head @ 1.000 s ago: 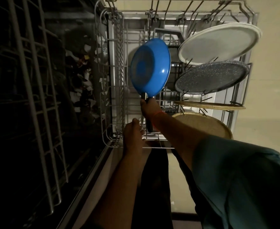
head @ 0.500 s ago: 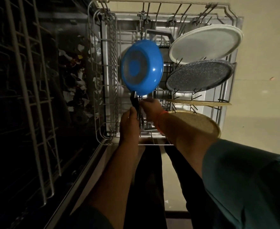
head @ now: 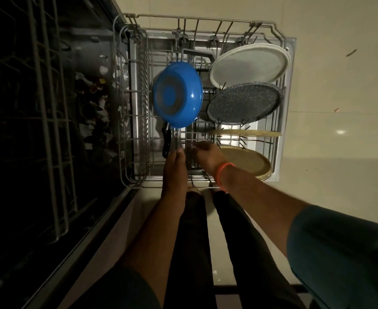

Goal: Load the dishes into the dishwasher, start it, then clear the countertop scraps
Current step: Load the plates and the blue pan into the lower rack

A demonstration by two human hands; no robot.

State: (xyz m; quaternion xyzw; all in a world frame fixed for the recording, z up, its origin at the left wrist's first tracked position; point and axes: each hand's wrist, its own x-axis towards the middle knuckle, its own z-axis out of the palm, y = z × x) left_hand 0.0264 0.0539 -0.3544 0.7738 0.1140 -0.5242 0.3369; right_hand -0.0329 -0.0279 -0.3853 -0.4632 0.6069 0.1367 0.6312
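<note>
A blue frying pan stands on edge in the pulled-out lower rack, with its black handle pointing towards me. My left hand reaches to the handle's near end and a rack wire; its fingertips are hidden, so I cannot see a grip. My right hand, with an orange band at the wrist, hovers just right of the handle with loosely curled fingers and holds nothing. A white plate, a speckled grey plate and two tan plates stand in the tines on the right.
The dishwasher's dark interior, with scraps of debris inside, lies to the left. The upper rack juts out at the far left. Beige floor surrounds the open door. My legs stand below the rack's near edge.
The pan has gone down into the rack and stands there. My right hand has let go of its handle and shifted right. My left hand has come up to the handle's end.
</note>
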